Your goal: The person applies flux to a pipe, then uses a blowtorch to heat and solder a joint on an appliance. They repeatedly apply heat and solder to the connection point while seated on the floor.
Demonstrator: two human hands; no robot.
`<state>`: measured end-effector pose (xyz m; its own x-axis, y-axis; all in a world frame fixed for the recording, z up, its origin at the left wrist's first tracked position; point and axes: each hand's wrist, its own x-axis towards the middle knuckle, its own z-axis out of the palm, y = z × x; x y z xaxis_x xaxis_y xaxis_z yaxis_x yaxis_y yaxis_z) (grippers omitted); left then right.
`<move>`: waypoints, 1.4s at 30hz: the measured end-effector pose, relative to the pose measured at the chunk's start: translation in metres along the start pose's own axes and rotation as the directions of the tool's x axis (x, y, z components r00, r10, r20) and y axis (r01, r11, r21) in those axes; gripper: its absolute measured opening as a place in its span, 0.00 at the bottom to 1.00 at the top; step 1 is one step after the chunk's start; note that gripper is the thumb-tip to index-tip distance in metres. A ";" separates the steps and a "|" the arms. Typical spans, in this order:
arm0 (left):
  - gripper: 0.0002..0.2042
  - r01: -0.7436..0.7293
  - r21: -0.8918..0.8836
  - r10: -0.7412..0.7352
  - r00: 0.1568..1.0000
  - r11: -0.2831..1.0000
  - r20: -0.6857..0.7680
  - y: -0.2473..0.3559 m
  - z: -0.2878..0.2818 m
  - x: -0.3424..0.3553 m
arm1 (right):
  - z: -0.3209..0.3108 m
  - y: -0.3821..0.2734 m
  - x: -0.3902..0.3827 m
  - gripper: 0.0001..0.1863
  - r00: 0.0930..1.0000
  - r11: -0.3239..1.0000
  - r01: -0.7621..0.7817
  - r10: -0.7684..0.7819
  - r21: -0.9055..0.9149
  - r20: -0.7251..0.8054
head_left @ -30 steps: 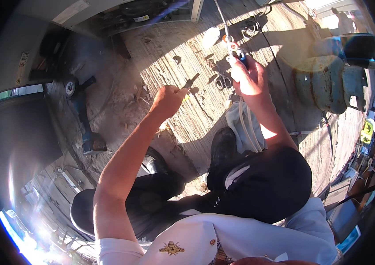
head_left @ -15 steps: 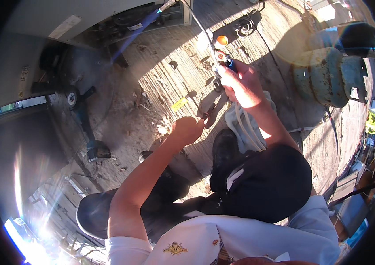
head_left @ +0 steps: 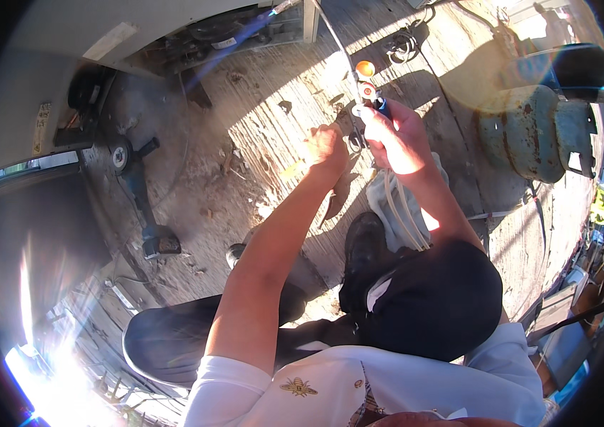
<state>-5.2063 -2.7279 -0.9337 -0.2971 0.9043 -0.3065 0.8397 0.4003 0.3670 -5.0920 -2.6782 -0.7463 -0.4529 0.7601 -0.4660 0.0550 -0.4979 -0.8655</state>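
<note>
My right hand [head_left: 398,139] grips a gas torch [head_left: 369,96] with red and blue knobs. Its long metal tube runs up to a nozzle [head_left: 284,7]; a blue streak extends from there, flame or glare I cannot tell. Pale hoses [head_left: 405,213] hang below, over a whitish rag [head_left: 380,192]. My left hand [head_left: 323,149] is just left of the torch, fingers curled; what they hold is hidden. Beside it, dark scissors [head_left: 355,141] are partly covered and a yellow object [head_left: 290,171] lies on the boards. An orange round piece [head_left: 365,68] is above the torch handle.
A cordless grinder [head_left: 147,206] lies left, near a grey metal cabinet [head_left: 124,39]. A rusty blue-green cylinder [head_left: 526,135] is at right, coiled cable [head_left: 403,46] at the back. My boot [head_left: 362,238] and knees are below; clutter lines the right rim.
My left hand first moved down-right with a dark tool, then up toward the torch. My right hand, on the torch, dipped and shifted slightly; the torch nozzle swung left into view.
</note>
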 end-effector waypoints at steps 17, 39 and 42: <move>0.11 -0.461 0.058 0.465 0.880 0.885 -0.097 -0.059 -0.028 -0.024 | 0.000 0.005 0.010 0.10 0.996 0.996 0.083 -0.083 0.021 -0.013; 0.08 -0.323 0.035 0.319 0.902 0.946 -0.293 -0.141 -0.077 -0.005 | 0.012 0.005 0.009 0.09 0.998 0.998 0.063 -0.064 0.025 0.027; 0.09 -0.302 -0.086 0.266 0.919 0.949 -0.292 -0.123 -0.066 -0.060 | 0.009 0.007 0.010 0.09 0.999 0.997 -0.023 0.019 0.070 0.050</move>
<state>-5.3223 -2.8215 -0.9027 -0.1827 0.9805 0.0723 0.8476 0.1198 0.5169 -5.1036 -2.6778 -0.7552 -0.4954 0.7286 -0.4729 0.0027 -0.5431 -0.8396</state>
